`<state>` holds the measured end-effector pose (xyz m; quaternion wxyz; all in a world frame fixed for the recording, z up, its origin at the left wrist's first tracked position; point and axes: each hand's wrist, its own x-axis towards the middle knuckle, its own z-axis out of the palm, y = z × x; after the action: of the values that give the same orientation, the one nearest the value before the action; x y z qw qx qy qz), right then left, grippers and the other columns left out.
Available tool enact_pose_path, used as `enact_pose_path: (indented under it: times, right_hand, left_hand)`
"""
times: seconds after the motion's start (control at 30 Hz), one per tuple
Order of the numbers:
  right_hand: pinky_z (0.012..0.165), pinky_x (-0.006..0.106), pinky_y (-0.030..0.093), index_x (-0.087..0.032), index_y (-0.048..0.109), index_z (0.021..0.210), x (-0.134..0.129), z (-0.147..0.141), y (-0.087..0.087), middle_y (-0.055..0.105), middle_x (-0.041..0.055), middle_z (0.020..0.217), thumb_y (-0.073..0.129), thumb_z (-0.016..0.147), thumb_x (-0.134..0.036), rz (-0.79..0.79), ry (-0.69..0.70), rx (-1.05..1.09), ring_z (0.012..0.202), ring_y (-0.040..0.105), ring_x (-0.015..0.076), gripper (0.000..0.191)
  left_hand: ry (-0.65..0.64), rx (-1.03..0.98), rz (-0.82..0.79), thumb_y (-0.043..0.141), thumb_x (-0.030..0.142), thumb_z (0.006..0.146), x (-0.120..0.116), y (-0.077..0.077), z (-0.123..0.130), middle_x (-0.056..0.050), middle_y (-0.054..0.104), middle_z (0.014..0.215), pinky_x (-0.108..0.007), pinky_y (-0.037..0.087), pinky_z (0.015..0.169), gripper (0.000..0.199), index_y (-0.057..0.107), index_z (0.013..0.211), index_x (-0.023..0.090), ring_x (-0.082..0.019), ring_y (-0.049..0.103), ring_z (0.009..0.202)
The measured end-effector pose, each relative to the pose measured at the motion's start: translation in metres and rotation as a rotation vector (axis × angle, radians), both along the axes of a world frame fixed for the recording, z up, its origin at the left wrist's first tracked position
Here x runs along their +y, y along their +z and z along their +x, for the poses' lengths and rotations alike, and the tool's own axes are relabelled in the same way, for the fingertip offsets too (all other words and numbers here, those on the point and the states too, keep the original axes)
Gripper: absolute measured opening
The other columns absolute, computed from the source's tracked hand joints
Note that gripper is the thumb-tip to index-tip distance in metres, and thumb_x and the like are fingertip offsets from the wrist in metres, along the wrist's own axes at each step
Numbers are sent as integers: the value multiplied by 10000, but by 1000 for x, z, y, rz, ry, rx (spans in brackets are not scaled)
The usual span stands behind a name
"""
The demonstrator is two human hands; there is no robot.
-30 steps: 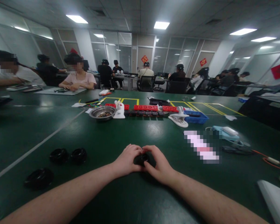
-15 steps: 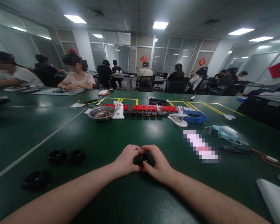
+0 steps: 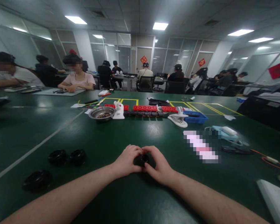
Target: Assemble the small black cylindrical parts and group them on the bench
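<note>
Between my two hands is a small round black part [image 3: 144, 159] with a dark hole in its middle. My left hand [image 3: 128, 160] curls around its left side, thumb in front and fingers behind. From the right, my right hand [image 3: 159, 165] grips the same part, with the thumb near its front rim. The fingertips of both hands meet behind it, and much of the part is hidden. To the left on the green table lie three glossy black ring-like parts: a large one [image 3: 37, 180], a smaller one [image 3: 57, 157] and another [image 3: 77, 156].
Farther back stand a metal bowl [image 3: 102, 114] of small pieces, white clips [image 3: 178, 119], red blocks [image 3: 145, 108] and a blue tray [image 3: 196, 117]. A light blue item [image 3: 224, 133] and a cable [image 3: 270, 159] lie right. A person [image 3: 77, 76] sits across the table.
My right thumb has shifted slightly right on the black part, and its central hole shows more clearly. Both hands otherwise stay in place.
</note>
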<state>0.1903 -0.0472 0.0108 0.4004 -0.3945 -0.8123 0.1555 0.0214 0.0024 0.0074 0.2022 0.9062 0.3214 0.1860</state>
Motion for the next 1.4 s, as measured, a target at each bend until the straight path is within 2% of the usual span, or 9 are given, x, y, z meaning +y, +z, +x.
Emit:
enact_pose_path:
  times: [0.1, 0.33, 0.43, 0.57, 0.77, 0.87, 1.0, 1.23, 1.4]
  right_hand:
    - [854, 392, 412, -185, 379, 1145, -1, 0, 2, 496, 90, 1072, 506, 686, -132, 14, 21, 10, 983, 477, 222, 480]
    - [803, 387, 424, -185, 430, 1074, 1, -1, -2, 519, 76, 990, 625, 665, -221, -31, -116, -27, 909, 495, 219, 454]
    - [800, 375, 423, -194, 445, 1055, 1, -1, -1, 538, 61, 966, 567, 673, -154, -36, -56, -38, 886, 504, 204, 403]
    - [858, 382, 398, -187, 390, 1141, -2, 0, 2, 505, 84, 1077, 517, 665, -125, 15, 47, -12, 981, 478, 216, 496]
    - [831, 406, 409, -188, 413, 1107, 1, -2, 1, 509, 87, 1034, 623, 660, -226, -25, -112, -34, 955, 485, 235, 495]
    - [797, 382, 429, -194, 431, 1079, 1, -2, 0, 532, 69, 973, 578, 681, -164, -48, -91, -40, 895, 505, 212, 425]
    - [832, 382, 417, -188, 401, 1128, -2, -1, 2, 523, 82, 1041, 536, 678, -123, -17, -5, -28, 942, 497, 214, 474]
    - [776, 385, 433, -188, 462, 1035, 0, -3, 0, 549, 66, 941, 622, 663, -200, -20, -141, -59, 866, 516, 215, 405]
    - [843, 392, 408, -178, 435, 1103, -2, -3, 2, 545, 84, 1025, 518, 671, -127, 44, -28, -85, 966, 491, 220, 443]
  left_hand:
    - [-2, -11, 11, 691, 395, 611, 2, -2, -1, -57, 542, 1027, -388, 338, 898, 415, 564, 942, 178, -234, 467, 973]
    - [-5, -2, -6, 676, 383, 630, 2, -1, -1, -57, 547, 1016, -380, 347, 890, 369, 567, 913, 172, -229, 472, 960]
    - [3, 8, -10, 682, 335, 620, 1, 0, -1, -53, 545, 1026, -388, 329, 911, 357, 570, 921, 177, -227, 471, 969]
    - [1, 12, -12, 688, 360, 608, 1, -1, -1, -52, 540, 1037, -397, 328, 916, 417, 559, 963, 182, -232, 465, 978]
    - [-9, 5, -5, 663, 396, 641, 2, -2, -2, -53, 537, 1028, -402, 306, 934, 364, 565, 914, 176, -233, 466, 981]
    - [2, 8, -12, 674, 354, 626, 1, -1, -1, -51, 545, 1010, -399, 312, 927, 354, 567, 909, 169, -232, 475, 967]
    - [4, 4, -5, 681, 343, 612, 1, -1, -1, -62, 542, 1037, -397, 322, 920, 395, 564, 946, 166, -238, 469, 981]
    - [2, -1, -19, 675, 356, 625, 0, -1, -1, -50, 545, 1013, -399, 311, 935, 360, 566, 916, 174, -227, 474, 971]
    - [11, 4, -11, 675, 301, 614, 0, 0, -1, -52, 534, 1042, -387, 331, 918, 386, 561, 963, 182, -230, 463, 991]
